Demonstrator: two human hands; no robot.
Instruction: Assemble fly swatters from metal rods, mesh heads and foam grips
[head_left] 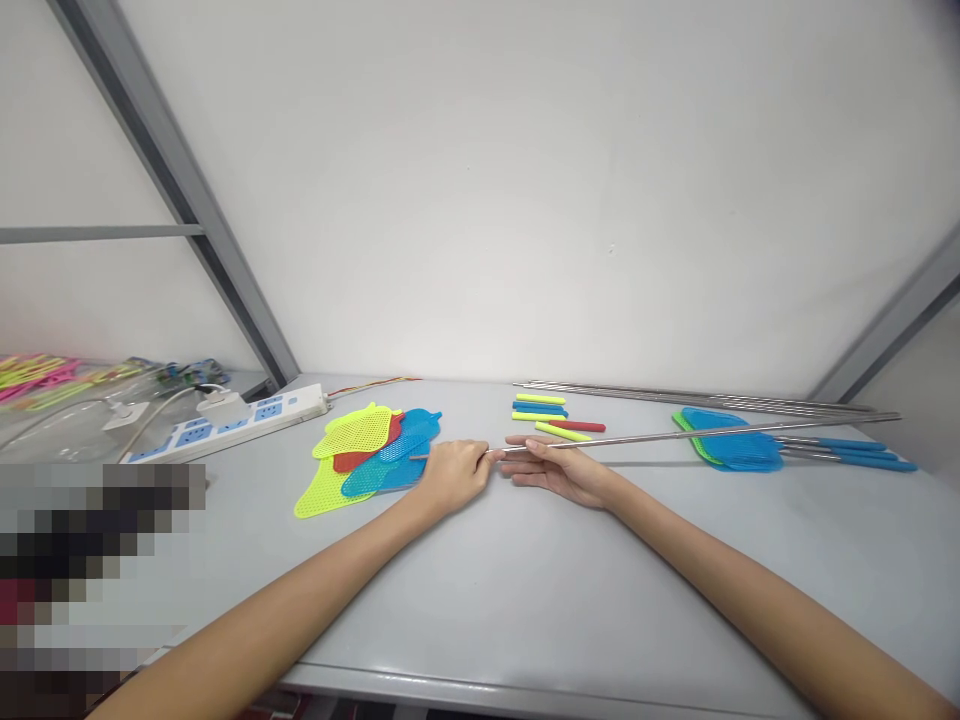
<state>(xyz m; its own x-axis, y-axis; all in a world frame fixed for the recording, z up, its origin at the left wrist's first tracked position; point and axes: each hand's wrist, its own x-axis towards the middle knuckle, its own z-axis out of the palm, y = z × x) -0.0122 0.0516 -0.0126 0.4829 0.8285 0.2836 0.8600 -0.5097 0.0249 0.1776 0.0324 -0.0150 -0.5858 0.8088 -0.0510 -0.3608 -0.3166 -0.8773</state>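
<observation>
My left hand point(456, 474) is closed round a long thin metal rod point(637, 438) near its left end, whose tip pokes out past the knuckles. My right hand point(559, 472) has its fingers stretched out, with the rod lying between thumb and fingers. From there the rod runs right, above a stack of blue and green fly swatters point(739, 448) with blue handles. Beside my left hand lie loose mesh swatter heads, a yellow one point(352, 436), a red one point(356, 460) and a blue one point(382, 478) among them. Beyond my right hand are several plastic handle sleeves, including a red one point(583, 426).
More metal rods point(675, 394) lie in a bundle along the wall. At the left a white power strip point(255, 425) with plugged-in chargers sits near plastic-bagged goods point(52, 375). Grey metal posts point(202, 200) stand at both sides. The grey table's front edge point(480, 690) is close to me.
</observation>
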